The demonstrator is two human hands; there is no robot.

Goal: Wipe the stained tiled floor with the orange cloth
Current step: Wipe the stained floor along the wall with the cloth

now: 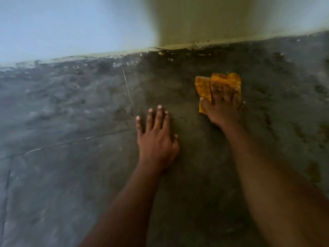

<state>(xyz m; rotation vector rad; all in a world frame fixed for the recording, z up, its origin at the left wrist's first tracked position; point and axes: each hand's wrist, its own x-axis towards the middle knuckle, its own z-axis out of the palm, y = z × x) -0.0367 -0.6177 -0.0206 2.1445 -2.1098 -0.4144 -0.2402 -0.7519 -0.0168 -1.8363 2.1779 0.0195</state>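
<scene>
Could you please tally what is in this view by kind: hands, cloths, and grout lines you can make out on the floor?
Hands: 2, left hand flat on the tiled floor, right hand pressing the cloth
Orange cloth: 1
Grout lines: at least 3, blur hides others
Total: 6

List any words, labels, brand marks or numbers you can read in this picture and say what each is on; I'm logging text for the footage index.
None: no text can be read in this view.
The orange cloth under the right hand shows only a woven texture, no tag or print.
The tiled floor, the wall and the left hand carry no writing; the picture is also blurred.
</scene>
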